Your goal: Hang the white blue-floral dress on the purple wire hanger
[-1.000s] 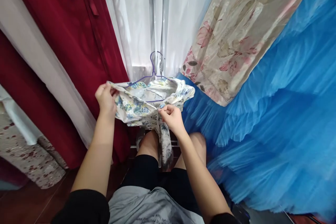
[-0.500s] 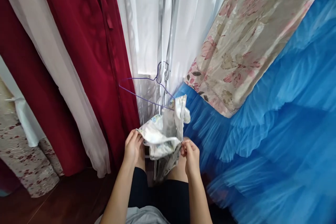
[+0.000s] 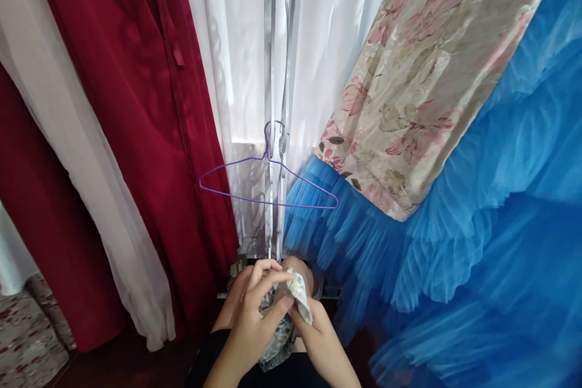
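Observation:
Over my thighs, both hands are on a small pale garment with a floral print [image 3: 300, 292]; I cannot tell its exact kind. My left hand [image 3: 259, 312] has its thumb and fingers closed about the near-left side of the cloth. Under the raised fold, my right hand [image 3: 313, 322] grips the garment, its fingers mostly hidden by the fabric. The rest of the cloth, greyish and ruffled at its edge, hangs down between my legs. Above my hands a purple wire hanger [image 3: 268, 200] hangs bare from a metal stand [image 3: 274, 73].
Dark red dresses [image 3: 136, 103] and a pale sheer length of fabric [image 3: 104, 188] hang on the left. White cloth [image 3: 318, 42] hangs behind the stand. On the right are a floral dress [image 3: 395, 103] and a wide blue tulle skirt [image 3: 491, 254].
The garment has come off the hanger and down toward my lap, now bunched in my hands. My hands have moved closer together. The hanger now hangs level.

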Available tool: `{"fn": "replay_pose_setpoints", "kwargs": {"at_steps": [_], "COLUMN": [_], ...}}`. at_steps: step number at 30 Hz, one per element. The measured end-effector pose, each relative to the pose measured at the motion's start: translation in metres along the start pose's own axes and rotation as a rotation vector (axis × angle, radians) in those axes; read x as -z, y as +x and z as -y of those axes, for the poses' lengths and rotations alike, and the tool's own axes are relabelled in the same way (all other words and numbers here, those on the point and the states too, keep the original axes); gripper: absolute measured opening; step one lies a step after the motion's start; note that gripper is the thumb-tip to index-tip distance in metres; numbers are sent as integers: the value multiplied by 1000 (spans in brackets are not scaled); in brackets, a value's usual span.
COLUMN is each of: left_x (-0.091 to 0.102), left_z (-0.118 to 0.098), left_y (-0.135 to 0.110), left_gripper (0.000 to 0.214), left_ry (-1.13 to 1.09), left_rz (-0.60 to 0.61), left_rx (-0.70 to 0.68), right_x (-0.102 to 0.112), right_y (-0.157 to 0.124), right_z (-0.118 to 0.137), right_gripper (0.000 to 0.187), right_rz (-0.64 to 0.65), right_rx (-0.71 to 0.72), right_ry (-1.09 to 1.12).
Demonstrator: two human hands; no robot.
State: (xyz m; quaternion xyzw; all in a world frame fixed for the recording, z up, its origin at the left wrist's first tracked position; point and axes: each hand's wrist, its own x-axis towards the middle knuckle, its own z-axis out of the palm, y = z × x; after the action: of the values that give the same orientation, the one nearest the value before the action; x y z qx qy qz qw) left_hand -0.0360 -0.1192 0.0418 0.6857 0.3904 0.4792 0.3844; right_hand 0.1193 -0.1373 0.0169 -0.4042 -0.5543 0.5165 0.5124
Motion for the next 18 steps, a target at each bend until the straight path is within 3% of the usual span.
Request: {"fn": "replay_pose_setpoints", "kwargs": {"at_steps": [3,6,8,11,13,15,18], "left_x": [9,18,22,27,31,36,46], "left_z": [30,60,70,67,59,50,37], "left_y": [-8,-21,-25,-23,-20,-17,-9], "left_gripper": [60,65,59,47,46,48,42], "left_ry": [-24,-71,-57,-134,-280,-376,-271], "left_rz": [194,415,465,519,492,358,277], "left_rx": [173,340,359,292,307,355,313], "right_x": [10,18,26,40,51,63,86], "right_y": [-11,-23,-27,-30,-34,-39,-41], "right_z": [4,8,10,12,14,19,29], "right_gripper": [49,59,62,60,53,47,39], "right_rz": [-40,-145,-163,-165,-236,-321,-297], "right_rx": [-117,-202,-248,-300,-303,-306,-287], "right_ry": [70,123,106,77,87,94,48]}}
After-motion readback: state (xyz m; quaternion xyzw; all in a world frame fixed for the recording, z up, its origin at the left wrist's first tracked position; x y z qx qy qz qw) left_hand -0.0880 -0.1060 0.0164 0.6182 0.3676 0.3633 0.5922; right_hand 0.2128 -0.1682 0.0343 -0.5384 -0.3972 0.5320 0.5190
